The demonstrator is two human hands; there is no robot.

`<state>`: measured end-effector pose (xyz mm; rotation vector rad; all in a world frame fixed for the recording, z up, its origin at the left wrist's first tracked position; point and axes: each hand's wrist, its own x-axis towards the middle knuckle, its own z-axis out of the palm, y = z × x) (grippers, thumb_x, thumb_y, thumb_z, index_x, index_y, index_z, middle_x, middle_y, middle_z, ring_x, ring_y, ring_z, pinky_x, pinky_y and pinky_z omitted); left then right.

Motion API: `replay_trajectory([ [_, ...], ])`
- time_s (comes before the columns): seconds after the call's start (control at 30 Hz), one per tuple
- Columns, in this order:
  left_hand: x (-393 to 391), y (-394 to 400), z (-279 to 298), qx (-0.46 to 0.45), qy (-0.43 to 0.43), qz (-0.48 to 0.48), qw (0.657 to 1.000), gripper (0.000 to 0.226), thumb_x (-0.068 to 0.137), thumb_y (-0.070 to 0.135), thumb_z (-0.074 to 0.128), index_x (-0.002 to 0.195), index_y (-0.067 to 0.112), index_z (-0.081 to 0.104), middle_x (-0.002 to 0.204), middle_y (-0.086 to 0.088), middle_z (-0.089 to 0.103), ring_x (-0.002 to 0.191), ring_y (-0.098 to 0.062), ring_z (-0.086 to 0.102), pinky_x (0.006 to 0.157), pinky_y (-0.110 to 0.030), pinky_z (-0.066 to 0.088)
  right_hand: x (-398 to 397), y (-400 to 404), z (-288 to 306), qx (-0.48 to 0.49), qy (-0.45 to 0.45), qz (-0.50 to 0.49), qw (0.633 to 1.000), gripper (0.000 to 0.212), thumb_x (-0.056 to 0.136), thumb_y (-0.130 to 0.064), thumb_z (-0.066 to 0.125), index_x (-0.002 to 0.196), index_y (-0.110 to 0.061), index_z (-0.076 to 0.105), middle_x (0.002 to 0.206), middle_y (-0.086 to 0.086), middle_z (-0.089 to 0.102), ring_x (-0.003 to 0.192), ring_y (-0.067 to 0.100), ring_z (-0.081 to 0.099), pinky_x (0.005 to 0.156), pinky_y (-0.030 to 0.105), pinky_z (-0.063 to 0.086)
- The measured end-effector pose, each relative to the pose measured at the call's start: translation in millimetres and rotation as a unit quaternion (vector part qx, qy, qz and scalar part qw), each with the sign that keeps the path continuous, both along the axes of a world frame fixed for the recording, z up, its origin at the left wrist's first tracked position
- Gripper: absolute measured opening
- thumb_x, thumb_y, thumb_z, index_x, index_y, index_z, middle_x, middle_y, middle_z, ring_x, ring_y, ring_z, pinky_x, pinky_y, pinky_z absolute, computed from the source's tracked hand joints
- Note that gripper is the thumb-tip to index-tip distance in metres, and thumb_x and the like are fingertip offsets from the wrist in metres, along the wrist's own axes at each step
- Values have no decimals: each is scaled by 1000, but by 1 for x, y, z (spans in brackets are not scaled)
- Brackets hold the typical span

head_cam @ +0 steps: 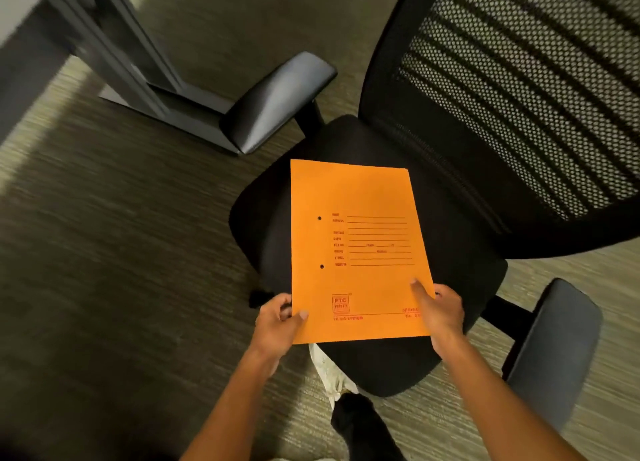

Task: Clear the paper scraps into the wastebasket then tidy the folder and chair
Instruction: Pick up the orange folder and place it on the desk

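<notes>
Two hands, your left hand [277,318] and right hand [441,313], each grip a near corner of the orange folder [360,252], keeping it flat above the chair [460,252] seat.

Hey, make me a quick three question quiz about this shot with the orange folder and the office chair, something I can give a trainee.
1. True or false: only one hand grips the orange folder.
2. Multiple choice: the folder is held over which part of the chair? A) the seat B) the mesh backrest C) an armrest
3. Fill in: the left hand and right hand grip the folder's ____ corners.

Key
1. False, both hands grip it.
2. A
3. Near (bottom)
</notes>
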<state>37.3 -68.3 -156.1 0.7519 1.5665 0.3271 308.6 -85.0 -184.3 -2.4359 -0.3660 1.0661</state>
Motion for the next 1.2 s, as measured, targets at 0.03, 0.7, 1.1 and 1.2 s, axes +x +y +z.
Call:
replay_trajectory([
  [0.03, -2, -1, 8, 2, -6, -4, 1000, 9, 92, 11, 61, 100, 11, 62, 99, -4, 75, 93, -20, 71, 71, -33, 57, -2, -2, 5, -1, 13, -8, 1000, 35, 84, -47, 65, 98, -16, 60, 87, 1, 63, 78, 19, 61, 68, 37, 52],
  [0.7, -117, -18, 278, 177, -4, 100, 979, 15, 93, 15, 59, 107, 20, 61, 104, 1, 73, 99, -15, 69, 88, -40, 55, -109, 39, 257, 255, 160, 119, 946, 24, 84, -40, 67, 102, -26, 59, 97, 2, 70, 87, 20, 67, 60, 31, 52],
  [1.1, -262, -100, 427, 350, 56, 240, 904, 21, 91, 30, 62, 110, 26, 55, 112, 9, 62, 99, -15, 65, 68, -23, 55, -282, 56, 417, 344, 224, 295, 863, 36, 84, -44, 66, 112, -24, 55, 100, 2, 69, 89, 23, 69, 71, 44, 60],
  [1.2, -305, -136, 452, 374, 82, 282, 880, 18, 91, 29, 62, 108, 24, 58, 112, 8, 64, 100, -17, 65, 72, -24, 55, -338, 45, 446, 356, 235, 348, 835, 41, 83, -48, 65, 113, -22, 55, 102, 3, 69, 89, 22, 69, 72, 45, 60],
])
